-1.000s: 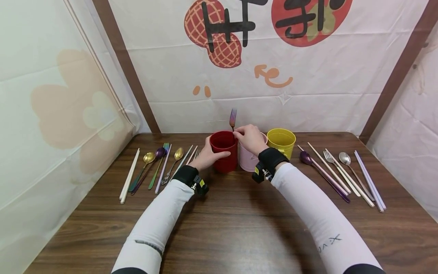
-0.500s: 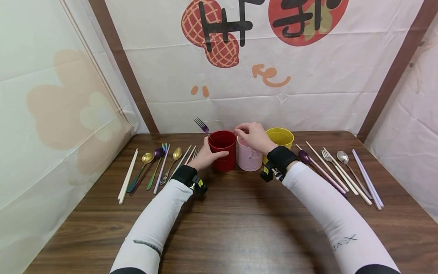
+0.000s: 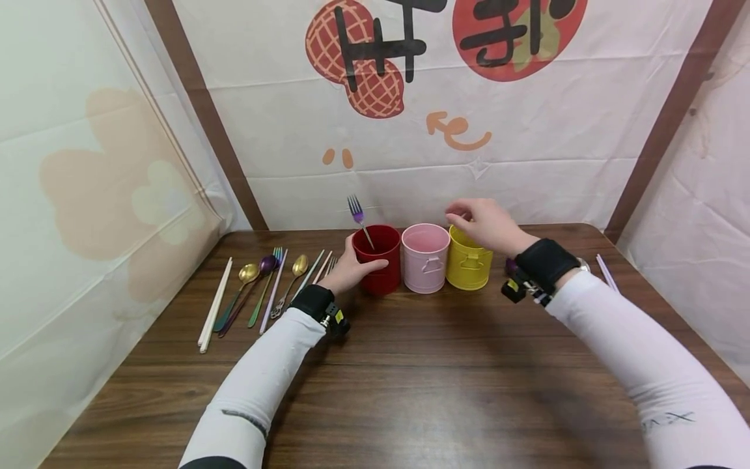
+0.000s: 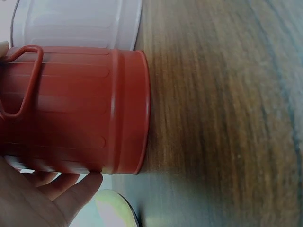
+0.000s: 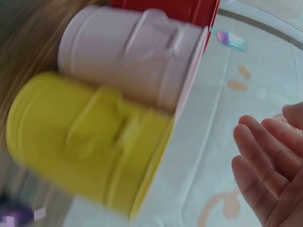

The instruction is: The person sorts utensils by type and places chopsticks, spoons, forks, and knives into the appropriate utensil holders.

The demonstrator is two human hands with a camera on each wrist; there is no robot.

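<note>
My left hand [image 3: 347, 268] grips the red metal bucket [image 3: 383, 277], fingers along its left side and thumb across its front near the rim. A fork [image 3: 355, 210] with a purple neck stands in that bucket, tines up and leaning left. Beside the red one are a pink bucket [image 3: 423, 268] and a yellow bucket [image 3: 469, 272], each with a small handle in front. Above the yellow rim hovers my right hand [image 3: 486, 225]; its loosely curved fingers [image 5: 265, 165] hold nothing in the right wrist view.
White chopsticks [image 3: 215, 306], a gold spoon [image 3: 249, 272], a purple spoon [image 3: 267, 263] and more cutlery lie at the left. Lilac chopsticks [image 3: 607, 271] show at the right, where my forearm hides other cutlery. A printed cloth [image 3: 281, 124] hangs behind the table [image 3: 398, 391].
My right hand has let go of the fork and moved right, from the red bucket to above the yellow one. The fork tipped left into the red bucket. My left hand has kept its hold.
</note>
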